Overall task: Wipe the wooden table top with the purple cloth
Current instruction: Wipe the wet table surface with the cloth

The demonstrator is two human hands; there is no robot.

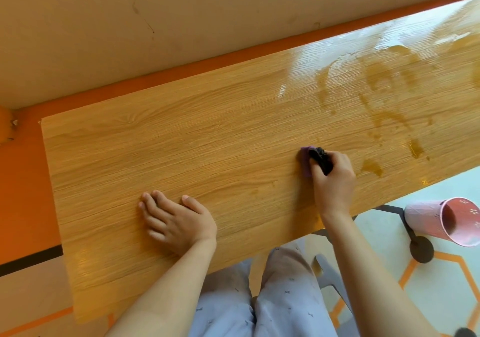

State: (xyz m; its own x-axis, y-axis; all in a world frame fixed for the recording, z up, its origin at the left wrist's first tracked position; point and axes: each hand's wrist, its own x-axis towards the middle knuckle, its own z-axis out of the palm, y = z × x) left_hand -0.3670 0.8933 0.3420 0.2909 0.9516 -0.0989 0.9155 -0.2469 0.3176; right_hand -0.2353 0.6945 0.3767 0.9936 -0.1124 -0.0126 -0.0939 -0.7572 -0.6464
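At the middle of the wooden bench (pixel 207 129), toward its near edge, the right grip (pixel 333 178) is curled round the purple cloth (pixel 306 160) and holds it down on the surface. A purple corner shows to the left of the fingers, beside a dark bunched part (pixel 322 160); whether this dark part belongs to the cloth cannot be told. The left grip (pixel 179 222) lies flat on the bench, palm down, fingers straight and close together, well apart from the cloth. Amber wet streaks and puddles (pixel 371 166) cover the right portion of the bench, just right of the right grip; the left portion looks dry. A pink cup (pixel 446 220) sits tilted below the bench's right end, above a pale floor with orange lines (pixel 441 284). An orange band of wall (pixel 26 181) borders the bench's left and far sides.
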